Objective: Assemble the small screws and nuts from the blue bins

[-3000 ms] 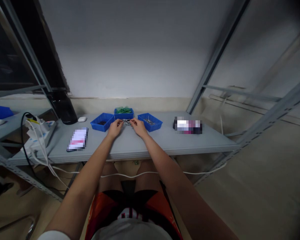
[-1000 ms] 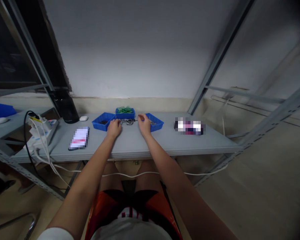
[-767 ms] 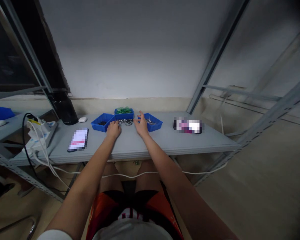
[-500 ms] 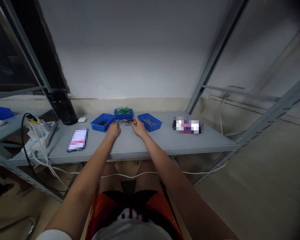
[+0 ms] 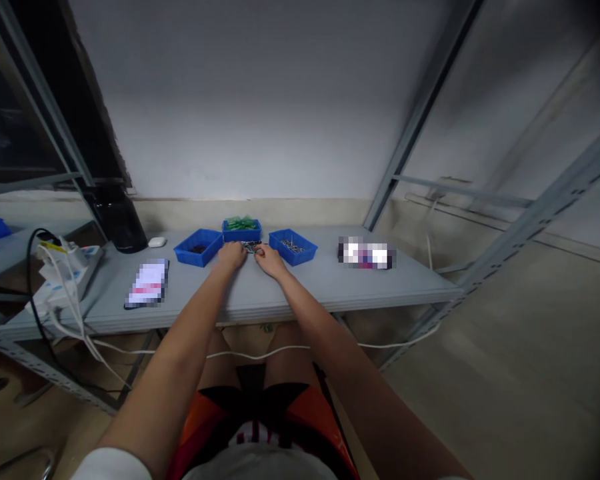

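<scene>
My left hand (image 5: pixel 233 255) rests at the left side of a loose pile of small dark and silvery metal pieces (image 5: pixel 251 246), fingers curled in. On the pile's right side is my right hand (image 5: pixel 269 259), its thumb and fingers drawn together. What either hand holds is too small to make out. A blue bin (image 5: pixel 198 258) with dark small parts stands left of my left hand. Right of my right hand sits another blue bin (image 5: pixel 303 256), holding silvery screw-like pieces. Behind the pile, a third blue bin (image 5: pixel 242 235) contains green pieces (image 5: pixel 241 223).
A phone (image 5: pixel 148 283), a white case (image 5: pixel 157 242) and a black bottle (image 5: pixel 119 220) are on the left of the grey table (image 5: pixel 330 287). Further left lies a power strip (image 5: pixel 75 277) with cables. A blurred-out item (image 5: pixel 365 253) lies right. Metal posts frame the table.
My hands have come closer together over the pile, which is now more covered and narrower between them. The whole view has shifted slightly.
</scene>
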Motion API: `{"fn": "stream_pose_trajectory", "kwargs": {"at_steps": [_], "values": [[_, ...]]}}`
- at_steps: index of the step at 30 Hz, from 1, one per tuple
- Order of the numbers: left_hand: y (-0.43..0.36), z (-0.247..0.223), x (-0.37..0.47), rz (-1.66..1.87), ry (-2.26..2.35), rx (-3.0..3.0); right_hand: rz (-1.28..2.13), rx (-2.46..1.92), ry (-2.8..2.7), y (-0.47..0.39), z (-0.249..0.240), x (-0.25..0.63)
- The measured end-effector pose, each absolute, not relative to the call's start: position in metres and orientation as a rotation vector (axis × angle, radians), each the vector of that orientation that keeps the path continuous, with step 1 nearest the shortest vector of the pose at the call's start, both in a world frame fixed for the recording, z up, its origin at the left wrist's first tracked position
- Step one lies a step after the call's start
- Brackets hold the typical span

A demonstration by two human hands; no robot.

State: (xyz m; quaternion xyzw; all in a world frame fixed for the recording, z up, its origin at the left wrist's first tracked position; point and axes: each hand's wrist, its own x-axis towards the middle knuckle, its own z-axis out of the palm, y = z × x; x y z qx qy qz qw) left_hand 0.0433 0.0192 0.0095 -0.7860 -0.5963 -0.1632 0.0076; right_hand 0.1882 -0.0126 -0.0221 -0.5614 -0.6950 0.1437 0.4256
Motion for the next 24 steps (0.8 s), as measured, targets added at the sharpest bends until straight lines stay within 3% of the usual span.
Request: {"fn": "stream_pose_trajectory", "kwargs": {"at_steps": [7,14,24], "values": [[0.034,-0.008,0.056,-0.753,-2.017,-2.265,0.380,-1.428,-1.763,-0.012,-0.020,0.187],[0.038,0.000,0.062,-0.746,-2.258,-2.228,0.397,-1.445,-1.789,-0.012,-0.020,0.187],[0.023,-0.005,0.038,-0.782,-2.026,-2.334,0.381,-1.467,-1.764,-0.014,-0.017,0.186]]}}
